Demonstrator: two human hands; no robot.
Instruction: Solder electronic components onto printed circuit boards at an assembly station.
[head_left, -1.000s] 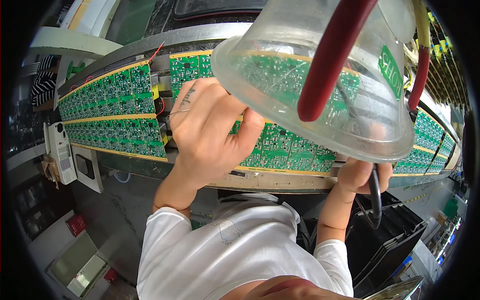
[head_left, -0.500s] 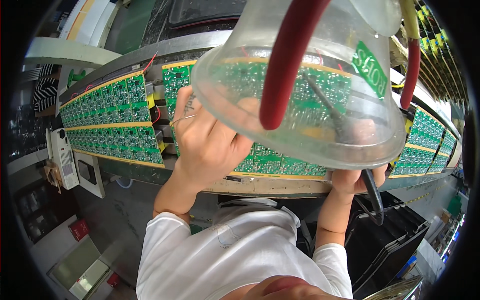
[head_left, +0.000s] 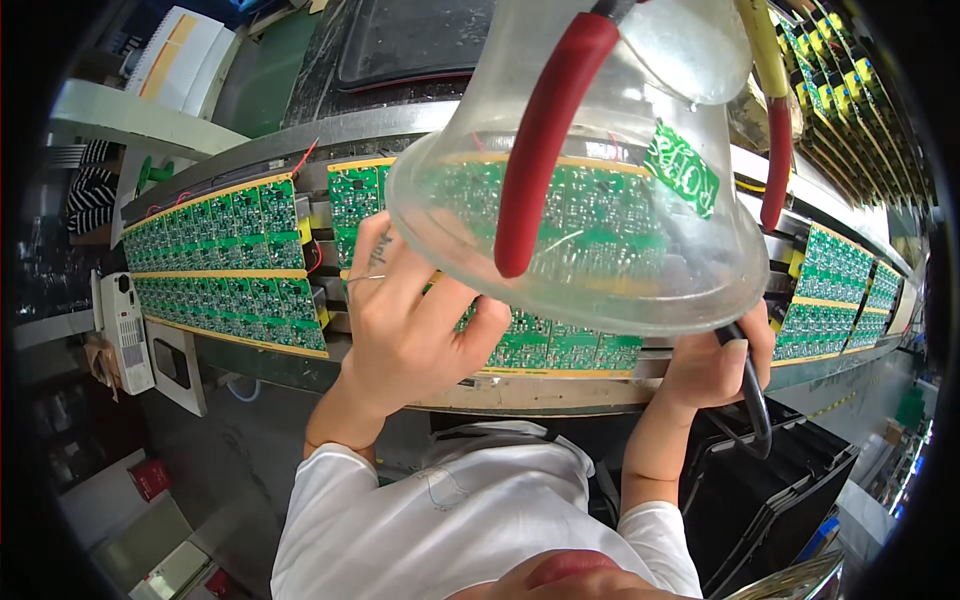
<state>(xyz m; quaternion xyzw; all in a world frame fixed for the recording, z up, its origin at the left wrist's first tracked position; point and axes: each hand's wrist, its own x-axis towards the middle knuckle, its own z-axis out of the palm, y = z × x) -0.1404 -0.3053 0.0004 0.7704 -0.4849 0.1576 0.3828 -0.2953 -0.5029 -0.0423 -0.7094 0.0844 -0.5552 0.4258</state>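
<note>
My left hand (head_left: pixel 405 335) is closed, thumb and fingers curled over the left part of a green circuit board panel (head_left: pixel 565 345). A thin silvery wire, apparently solder wire (head_left: pixel 362 278), sticks out beside its fingers. My right hand (head_left: pixel 705 372) is wrapped round a soldering iron, whose black cable end (head_left: pixel 752 385) bends down past the thumb. The iron's tip cannot be made out now. A clear plastic extraction hood (head_left: pixel 440 235) hangs over the panel and partly veils it and my left fingertips.
Red-sleeved handles (head_left: pixel 545 150) hang before the hood. More board panels lie along the metal rail at left (head_left: pixel 220 225) and right (head_left: pixel 825 300). Upright boards (head_left: pixel 850 110) stand at the far right. A white device (head_left: pixel 127 330) sits left; a black case (head_left: pixel 770 490) stands lower right.
My right hand has drawn back toward me with the soldering iron, out from behind the hood. The iron's shaft, seen through the hood before, is gone from there. My left hand stays near the same place.
</note>
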